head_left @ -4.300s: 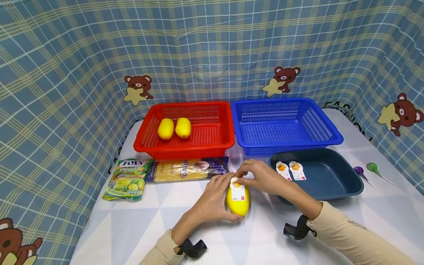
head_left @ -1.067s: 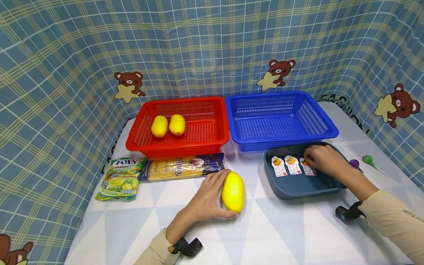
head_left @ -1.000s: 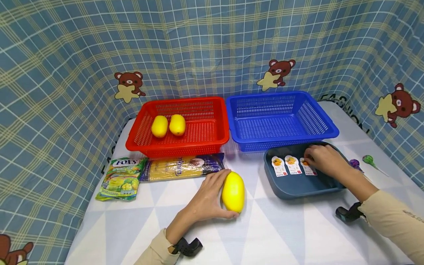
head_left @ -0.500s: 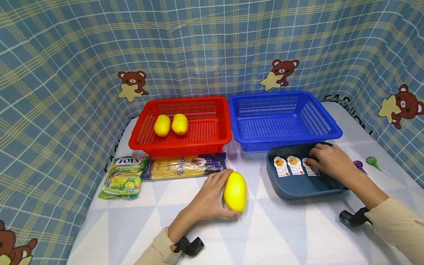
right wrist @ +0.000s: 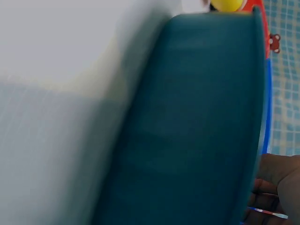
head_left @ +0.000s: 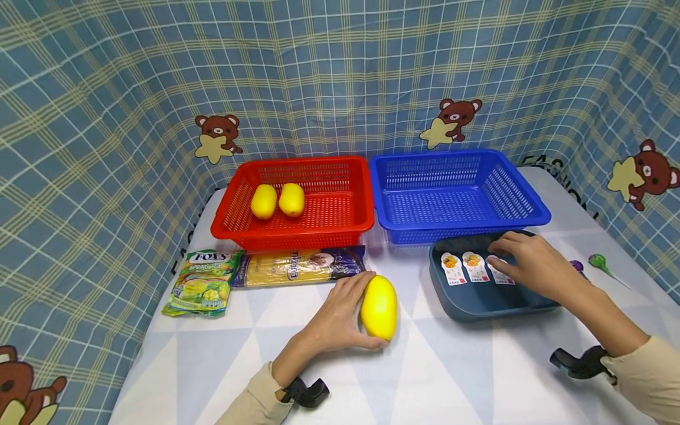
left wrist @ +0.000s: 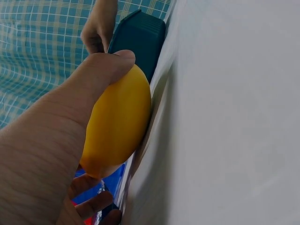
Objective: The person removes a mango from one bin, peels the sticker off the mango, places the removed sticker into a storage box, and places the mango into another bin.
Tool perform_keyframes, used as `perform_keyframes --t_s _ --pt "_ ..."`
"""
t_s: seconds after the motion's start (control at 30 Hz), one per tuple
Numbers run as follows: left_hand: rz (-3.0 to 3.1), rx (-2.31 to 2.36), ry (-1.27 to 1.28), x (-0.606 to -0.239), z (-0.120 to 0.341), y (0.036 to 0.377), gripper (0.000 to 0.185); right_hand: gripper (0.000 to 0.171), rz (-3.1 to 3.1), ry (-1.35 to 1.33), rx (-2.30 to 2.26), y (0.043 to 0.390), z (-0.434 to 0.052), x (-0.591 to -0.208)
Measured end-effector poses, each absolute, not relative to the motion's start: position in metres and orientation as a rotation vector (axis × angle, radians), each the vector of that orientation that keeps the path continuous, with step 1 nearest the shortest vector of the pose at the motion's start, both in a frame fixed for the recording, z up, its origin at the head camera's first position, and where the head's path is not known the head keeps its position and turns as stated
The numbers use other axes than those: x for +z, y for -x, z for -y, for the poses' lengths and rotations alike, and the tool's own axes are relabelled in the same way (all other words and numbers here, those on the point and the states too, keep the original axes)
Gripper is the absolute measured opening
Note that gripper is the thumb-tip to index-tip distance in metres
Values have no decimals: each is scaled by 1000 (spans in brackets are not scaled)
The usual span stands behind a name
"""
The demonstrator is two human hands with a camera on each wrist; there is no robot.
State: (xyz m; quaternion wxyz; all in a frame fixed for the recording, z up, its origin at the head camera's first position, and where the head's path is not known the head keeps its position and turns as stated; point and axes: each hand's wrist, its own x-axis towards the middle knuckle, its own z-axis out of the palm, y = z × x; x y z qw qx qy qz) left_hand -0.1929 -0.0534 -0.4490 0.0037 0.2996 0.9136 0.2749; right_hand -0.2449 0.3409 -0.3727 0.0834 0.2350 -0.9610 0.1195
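Observation:
My left hand (head_left: 337,319) grips a yellow mango (head_left: 379,308) on the tablecloth, fingers along its far end and thumb at its near end. In the left wrist view the thumb lies over the end of the mango (left wrist: 122,122). My right hand (head_left: 536,265) is over the dark teal tray (head_left: 499,306), thumb and forefinger apart. Its thumb covers the top of a white label (head_left: 503,278) with red print. Two like labels, a left one (head_left: 453,270) and a middle one (head_left: 475,268), lie beside it, each with a mango picture.
Behind stand a red basket (head_left: 337,230) with two yellow mangoes (head_left: 291,199) and a blue basket (head_left: 457,223). A pasta packet (head_left: 289,268) and a green candy bag (head_left: 204,283) lie left. A green lollipop (head_left: 597,261) and a purple one (head_left: 576,265) lie right of the tray.
The label on the gripped mango has gone from it, and a third label now lies in the tray's row. My right hand moved to the tray; its thumb and forefinger have just spread apart.

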Motion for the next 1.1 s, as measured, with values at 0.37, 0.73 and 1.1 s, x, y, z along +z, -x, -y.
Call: perform_keyframes --t_s 0.37,0.73,1.1 --pt "-2865 870 -936 -450 53 193 124 25 2790 -804 482 225 -310 -358" --pt "-2863 874 -942 -451 54 193 124 32 2769 -915 617 210 -271 -356" --pt "-2861 851 -935 -449 54 192 124 41 2788 -1010 698 201 -239 -365"
